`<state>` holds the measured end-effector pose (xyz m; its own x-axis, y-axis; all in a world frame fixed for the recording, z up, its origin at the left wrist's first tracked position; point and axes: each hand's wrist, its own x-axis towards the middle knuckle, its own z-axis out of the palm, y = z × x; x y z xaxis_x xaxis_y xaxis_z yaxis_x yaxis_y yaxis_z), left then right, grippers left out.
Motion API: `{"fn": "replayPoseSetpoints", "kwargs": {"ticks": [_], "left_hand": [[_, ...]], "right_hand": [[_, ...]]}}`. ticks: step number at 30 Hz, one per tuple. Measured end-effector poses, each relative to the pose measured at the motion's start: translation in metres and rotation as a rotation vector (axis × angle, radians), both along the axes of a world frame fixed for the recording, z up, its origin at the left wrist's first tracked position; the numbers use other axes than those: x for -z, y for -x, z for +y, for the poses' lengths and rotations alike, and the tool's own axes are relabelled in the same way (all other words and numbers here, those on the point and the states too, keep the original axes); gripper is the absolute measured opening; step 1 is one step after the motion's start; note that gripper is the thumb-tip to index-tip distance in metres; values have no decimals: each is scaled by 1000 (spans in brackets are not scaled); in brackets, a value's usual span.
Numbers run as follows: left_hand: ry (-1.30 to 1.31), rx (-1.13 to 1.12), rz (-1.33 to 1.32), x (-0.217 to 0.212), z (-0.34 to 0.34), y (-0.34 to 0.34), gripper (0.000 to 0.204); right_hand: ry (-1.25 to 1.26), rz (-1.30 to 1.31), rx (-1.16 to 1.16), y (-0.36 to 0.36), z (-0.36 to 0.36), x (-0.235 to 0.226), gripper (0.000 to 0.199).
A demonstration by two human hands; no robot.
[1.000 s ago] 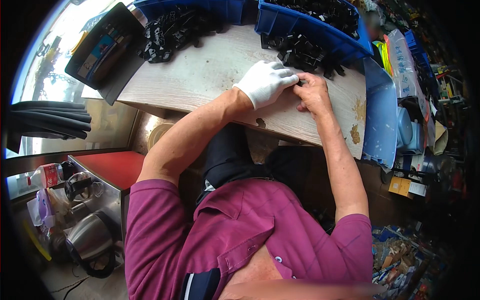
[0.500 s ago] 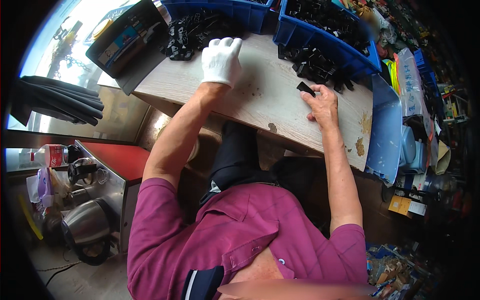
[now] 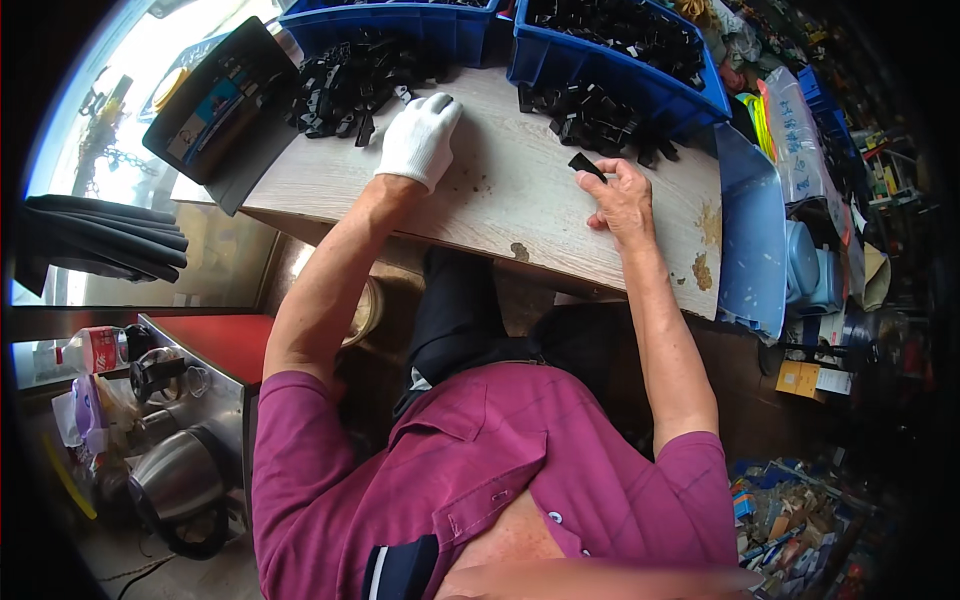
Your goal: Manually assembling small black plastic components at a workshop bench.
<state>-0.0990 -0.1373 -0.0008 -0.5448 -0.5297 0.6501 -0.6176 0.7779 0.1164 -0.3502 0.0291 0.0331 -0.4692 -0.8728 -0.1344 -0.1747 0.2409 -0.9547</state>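
My left hand (image 3: 418,142), in a white knit glove, rests on the light wood-grain table (image 3: 490,215) with its fingers curled under. What lies in them, if anything, is hidden. Just beyond it spreads a heap of small black plastic parts (image 3: 345,85). My bare right hand (image 3: 626,200) pinches one small black plastic part (image 3: 587,167) between thumb and forefinger, a little above the tabletop. A second heap of black parts (image 3: 590,118) lies beyond that hand, in front of a blue crate.
Two blue crates, a left one (image 3: 400,28) and a right one (image 3: 620,78), stand along the far edge. A propped tablet (image 3: 215,110) occupies the left corner. Beside the right edge is a light blue plastic bin (image 3: 752,240). A steel kettle (image 3: 178,475) stands lower left.
The view has swung slightly, so the table and crates appear farther left. Both hands keep nearly the same places over the table, and the black part stays in my right hand.
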Motion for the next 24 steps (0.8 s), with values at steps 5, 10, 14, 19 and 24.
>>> {"fn": "replayPoseSetpoints", "kwargs": {"ticks": [5, 10, 14, 19, 24], "left_hand": [[-43, 0, -118, -9, -9, 7, 27], [63, 89, -64, -6, -21, 7, 22], [-93, 54, -167, -9, -8, 16, 19], [-237, 23, -40, -20, -3, 26, 20], [-341, -86, 1, -10, -13, 21, 24]], "right_hand": [[75, -310, 7, 18, 16, -2, 40], [58, -330, 168, 53, 32, -10, 40], [147, -287, 483, 105, 44, -12, 28], [178, -201, 730, 135, 52, -19, 36], [138, -169, 371, 87, 28, -22, 50]]}}
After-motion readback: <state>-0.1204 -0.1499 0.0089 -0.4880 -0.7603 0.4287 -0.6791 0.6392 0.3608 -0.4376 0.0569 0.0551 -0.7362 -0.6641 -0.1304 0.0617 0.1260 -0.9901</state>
